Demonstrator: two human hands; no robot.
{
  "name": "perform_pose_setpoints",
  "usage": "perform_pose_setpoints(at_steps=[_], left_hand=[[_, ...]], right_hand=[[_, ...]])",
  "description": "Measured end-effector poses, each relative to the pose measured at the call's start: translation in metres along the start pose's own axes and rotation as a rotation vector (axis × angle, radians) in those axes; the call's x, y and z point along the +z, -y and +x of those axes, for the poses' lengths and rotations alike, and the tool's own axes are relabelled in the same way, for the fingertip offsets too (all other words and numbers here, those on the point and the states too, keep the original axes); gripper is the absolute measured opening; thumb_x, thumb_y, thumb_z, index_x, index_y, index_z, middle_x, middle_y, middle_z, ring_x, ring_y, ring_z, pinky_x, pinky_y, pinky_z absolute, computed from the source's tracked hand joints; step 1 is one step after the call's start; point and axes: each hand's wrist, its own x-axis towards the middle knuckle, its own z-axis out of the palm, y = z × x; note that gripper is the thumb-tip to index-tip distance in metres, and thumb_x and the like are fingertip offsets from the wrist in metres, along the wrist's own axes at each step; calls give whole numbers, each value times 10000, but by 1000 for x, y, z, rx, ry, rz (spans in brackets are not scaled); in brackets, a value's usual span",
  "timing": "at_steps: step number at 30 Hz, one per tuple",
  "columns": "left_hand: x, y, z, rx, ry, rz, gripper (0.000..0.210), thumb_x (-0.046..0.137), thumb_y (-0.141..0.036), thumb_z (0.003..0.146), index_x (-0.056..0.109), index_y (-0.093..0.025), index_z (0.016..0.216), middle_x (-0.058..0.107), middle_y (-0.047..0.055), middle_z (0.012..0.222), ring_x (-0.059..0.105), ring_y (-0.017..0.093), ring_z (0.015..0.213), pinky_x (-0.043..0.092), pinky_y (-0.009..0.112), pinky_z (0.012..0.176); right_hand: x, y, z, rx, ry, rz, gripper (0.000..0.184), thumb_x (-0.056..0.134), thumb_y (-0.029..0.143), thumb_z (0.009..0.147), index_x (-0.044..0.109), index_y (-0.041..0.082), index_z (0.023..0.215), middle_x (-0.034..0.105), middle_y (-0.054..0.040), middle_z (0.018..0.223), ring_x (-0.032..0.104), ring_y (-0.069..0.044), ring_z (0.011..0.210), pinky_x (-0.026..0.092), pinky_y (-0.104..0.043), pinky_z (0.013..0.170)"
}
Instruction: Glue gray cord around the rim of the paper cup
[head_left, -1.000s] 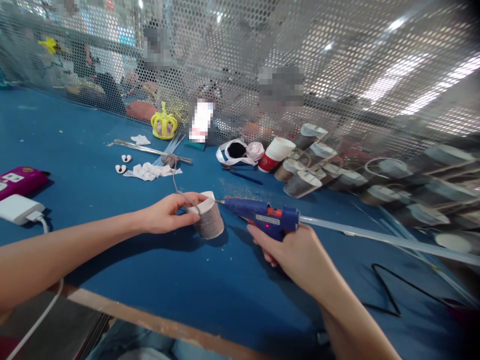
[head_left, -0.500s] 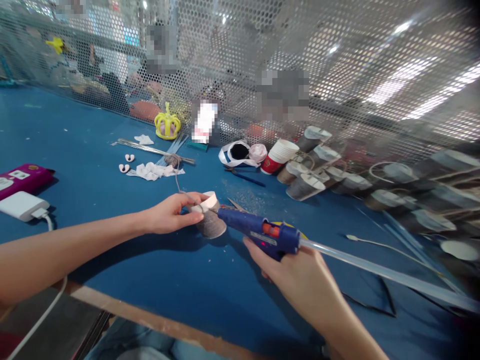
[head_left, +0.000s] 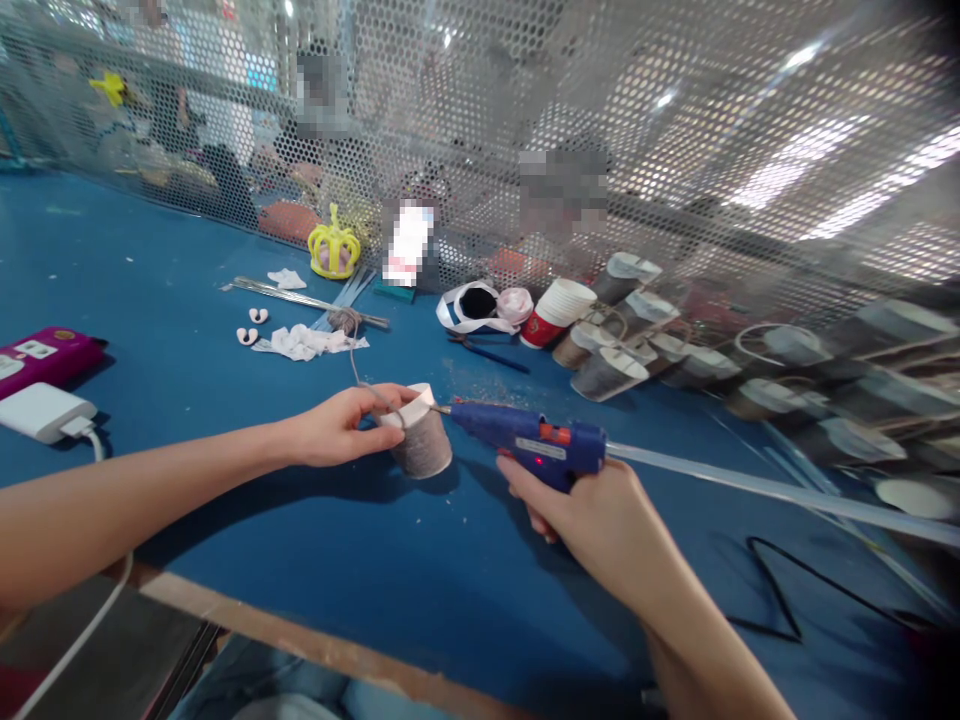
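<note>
My left hand (head_left: 356,427) is closed on a paper cup (head_left: 421,447) whose lower part is wrapped in grey cord; a white band shows bare at its upper end. A loose grey cord (head_left: 358,365) runs from the cup back to a small bundle on the table. In my right hand (head_left: 592,510) is a blue hot glue gun (head_left: 536,440), its red light lit. Its nozzle points left and meets, or nearly meets, the white band. A long clear glue stick (head_left: 735,487) sticks out behind the gun.
Stacked paper cups (head_left: 559,310), pliers (head_left: 491,353) and several cord-wrapped cups (head_left: 611,372) stand or lie to the right. Crumpled white tissue (head_left: 307,342), a yellow crown (head_left: 334,248) and a phone (head_left: 409,243) are farther back, before a perforated metal screen (head_left: 465,120). A purple device (head_left: 49,360) lies left.
The glue gun has swung more level, its nozzle shifting up and slightly right along the cup's white band. My left hand and the cup have barely moved.
</note>
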Motion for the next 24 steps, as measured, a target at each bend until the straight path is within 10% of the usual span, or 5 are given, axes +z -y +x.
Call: perform_pose_setpoints(at_steps=[19,24], left_hand=[[2,-6,-1,-36,-18,90,102,450,-208,796,484,-126,747,471,146,1208,434,217,1120,335,347,941],[3,-6,-1,-52,-39,151,92,465,-209,777,491,-135,730,475,138,1211,440,216,1118,327,355,955]], right_hand=[[-1,-12,26,-41,129,235,238,569,382,664,516,166,579,432,63,348,401,-76,332,354,-209,402],[-3,-32,63,-88,-87,267,267,566,422,645,487,168,635,509,31,498,484,-110,451,384,-241,452]])
